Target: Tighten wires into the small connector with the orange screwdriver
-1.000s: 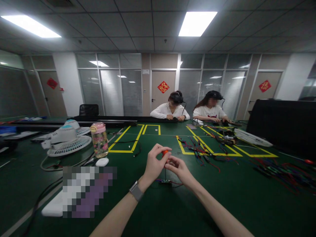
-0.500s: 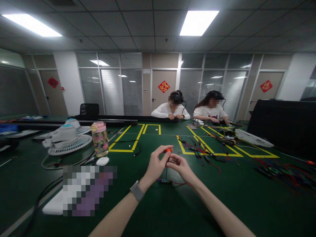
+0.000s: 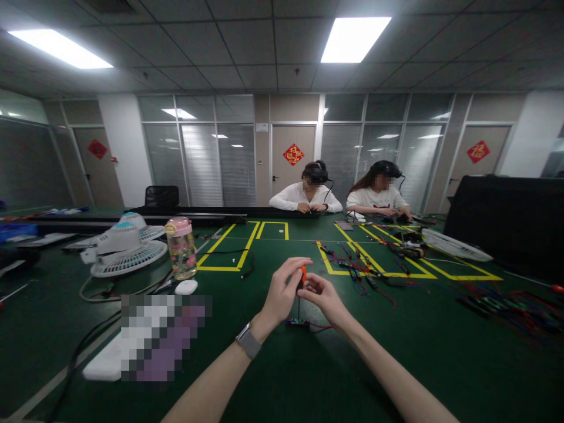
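An orange-and-black screwdriver (image 3: 303,275) stands nearly upright in front of me, its thin shaft pointing down. My left hand (image 3: 282,288) is closed around the top of the handle from the left. From the other side, my right hand (image 3: 324,297) pinches the lower handle with bent fingers. The shaft's lower end meets a small green circuit board (image 3: 298,324) on the table; whether the tip sits in a screw is too small to tell. A red and a dark wire run off the board to the right, under my right hand.
Left stand a pink-lidded bottle (image 3: 180,249), white fans (image 3: 127,258) and a white case (image 3: 187,286). Tangled wired boards (image 3: 352,264) lie ahead right, more wires (image 3: 506,311) farther right. Yellow tape (image 3: 220,269) marks the green table. Two people sit opposite, hands on the table.
The whole view has shifted slightly, with most things a little farther right. Both hands stay on the screwdriver; my left fingers have moved slightly, and more of the orange handle shows.
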`<state>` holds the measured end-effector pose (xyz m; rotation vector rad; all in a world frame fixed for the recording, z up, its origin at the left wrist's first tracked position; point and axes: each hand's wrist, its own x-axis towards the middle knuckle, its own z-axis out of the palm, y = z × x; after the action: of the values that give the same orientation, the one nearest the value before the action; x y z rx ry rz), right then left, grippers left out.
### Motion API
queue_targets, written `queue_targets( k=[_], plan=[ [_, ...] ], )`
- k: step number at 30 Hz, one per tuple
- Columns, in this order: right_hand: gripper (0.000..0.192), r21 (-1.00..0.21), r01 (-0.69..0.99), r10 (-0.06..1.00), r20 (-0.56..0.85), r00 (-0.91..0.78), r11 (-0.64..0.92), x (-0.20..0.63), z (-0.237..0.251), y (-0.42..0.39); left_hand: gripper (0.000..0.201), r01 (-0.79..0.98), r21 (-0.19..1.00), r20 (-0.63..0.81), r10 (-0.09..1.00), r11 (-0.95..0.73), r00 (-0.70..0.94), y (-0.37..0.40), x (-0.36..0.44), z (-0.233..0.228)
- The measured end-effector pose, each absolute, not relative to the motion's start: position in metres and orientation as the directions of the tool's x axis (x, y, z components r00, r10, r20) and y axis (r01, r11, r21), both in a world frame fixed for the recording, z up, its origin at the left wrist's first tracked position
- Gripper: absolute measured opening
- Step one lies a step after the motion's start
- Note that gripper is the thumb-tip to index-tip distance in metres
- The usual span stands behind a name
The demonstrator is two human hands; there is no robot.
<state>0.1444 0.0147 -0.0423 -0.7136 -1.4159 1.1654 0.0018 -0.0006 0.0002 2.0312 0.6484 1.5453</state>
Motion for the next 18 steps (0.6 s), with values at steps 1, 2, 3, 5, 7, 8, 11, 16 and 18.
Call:
queue_targets(
  k=[1,2,3,5,7,8,11,16,18],
  plan=[
    [0.037,-0.926,-0.206,0.904,0.361,-0.231,0.317,0.146,-0.043,0.015,0.027,0.079,0.645,0.73,0.644,-0.76,0.231,0.0,0.002,0.0],
    [0.039,-0.926,-0.224,0.898,0.356,-0.258,0.303,0.146,-0.044,0.016,0.024,0.097,0.642,0.734,0.646,-0.761,0.211,0.0,0.002,-0.001],
    [0.039,-0.927,-0.233,0.891,0.353,-0.284,0.293,0.146,-0.044,0.016,0.021,0.12,0.635,0.741,0.646,-0.763,0.184,0.001,0.002,-0.001],
    [0.036,-0.931,-0.223,0.879,0.35,-0.324,0.289,0.144,-0.044,0.015,0.013,0.164,0.622,0.755,0.642,-0.765,0.13,0.003,0.001,-0.002],
    [0.035,-0.936,-0.194,0.875,0.346,-0.339,0.295,0.141,-0.043,0.013,0.006,0.188,0.625,0.755,0.648,-0.758,0.101,0.004,0.001,-0.002],
    [0.035,-0.938,-0.18,0.876,0.343,-0.339,0.297,0.14,-0.042,0.011,0.005,0.19,0.63,0.751,0.653,-0.753,0.1,0.003,0.002,-0.001],
    [0.032,-0.936,-0.164,0.885,0.348,-0.31,0.311,0.137,-0.04,0.009,0.014,0.152,0.643,0.735,0.661,-0.75,0.153,0.001,0.002,0.001],
    [0.029,-0.929,-0.141,0.887,0.37,-0.277,0.343,0.145,-0.043,0.012,0.027,0.053,0.688,0.69,0.674,-0.724,0.264,-0.002,0.002,0.006],
    [0.031,-0.924,-0.157,0.883,0.381,-0.274,0.349,0.148,-0.046,0.014,0.024,0.066,0.704,0.673,0.695,-0.707,0.252,0.0,0.001,0.005]
  ],
)
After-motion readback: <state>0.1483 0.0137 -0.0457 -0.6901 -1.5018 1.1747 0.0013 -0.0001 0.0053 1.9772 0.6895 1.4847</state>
